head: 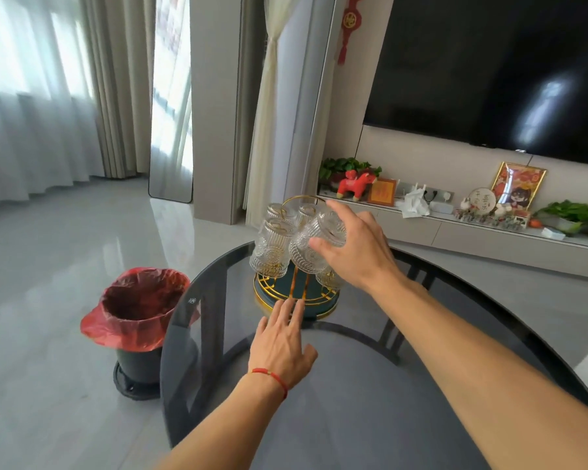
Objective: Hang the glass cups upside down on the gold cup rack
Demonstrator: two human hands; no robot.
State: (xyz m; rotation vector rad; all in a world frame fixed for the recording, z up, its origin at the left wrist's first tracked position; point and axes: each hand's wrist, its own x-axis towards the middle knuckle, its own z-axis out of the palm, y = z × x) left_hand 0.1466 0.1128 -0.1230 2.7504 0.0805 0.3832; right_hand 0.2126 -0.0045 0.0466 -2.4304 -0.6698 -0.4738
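Glass tabletop (353, 385), dark and round, fills the space under my arms, and most of its near half lies bare. My right hand (357, 252) grips a ribbed glass cup (314, 244) by its base end, thumb below and fingers over the top; the cup is tilted, mouth pointing down and to the left, above the gold cup rack (296, 293). The rack stands toward the far edge of the table on a round dark-green base with a gold wire rim. Several other cups already hang on it, mouth down: one (272, 252) at the left just beside the cup I hold, two more behind near the gold loop handle (302, 199), and another low on the right, partly hidden behind my wrist. Whether the held cup touches a rack arm, I cannot tell.

My left hand (280, 344) lies flat on the glass, fingers spread straight, holding nothing, their tips touching or nearly touching the rack's front rim. A red string bracelet (272, 376) circles that wrist.

Off the table's left edge, on the grey floor, stands a black bin with a red bag (136, 310), close to the table. Open floor stretches beyond it to the curtains.
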